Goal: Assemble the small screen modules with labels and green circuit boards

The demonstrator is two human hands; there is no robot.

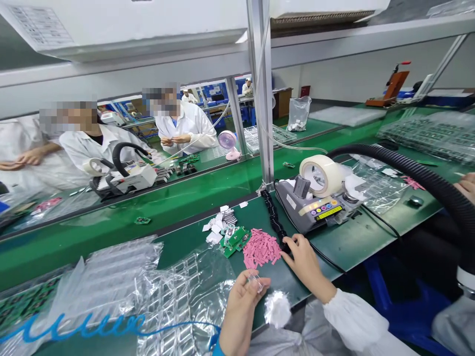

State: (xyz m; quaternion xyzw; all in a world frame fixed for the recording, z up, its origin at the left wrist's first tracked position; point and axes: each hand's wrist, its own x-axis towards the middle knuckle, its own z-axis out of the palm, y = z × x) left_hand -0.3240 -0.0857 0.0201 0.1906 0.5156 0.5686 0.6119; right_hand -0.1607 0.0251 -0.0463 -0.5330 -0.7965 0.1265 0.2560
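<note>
Left hand: [243,294] fingertips pinched on a small clear piece [256,283], raised just above the bench [365,240].
Right hand: [302,257] thumb and fingers at the near end of a row of black parts [272,215]; cannot tell if it grips one.
Black row: runs from the right hand's fingertips away toward the metal post [261,99].
Pink strips: [261,248] loose heap between the hands, just beyond the left fingertips.
Green boards: [235,240] small pile beyond the left hand, against the pink heap.
White pieces: [221,222] scattered pile beyond the green boards from the left hand, mostly squarish.
White wad: [277,309] just right of the left hand, near the bench edge.
Clear plastic: [185,291] sheets and trays, left of the left hand.
Blue cord: [139,325] coiled, leads to the left wrist.
Tape machine: [293,205] beyond the right hand; tape roll [321,175] on top, row of coloured buttons.
Machine label: [329,213] yellow strip under the buttons, dark print too small to read.
Box label: [39,21] printed sheet on the white box [148,24], far above the left hand; rows of print, not legible.
</note>
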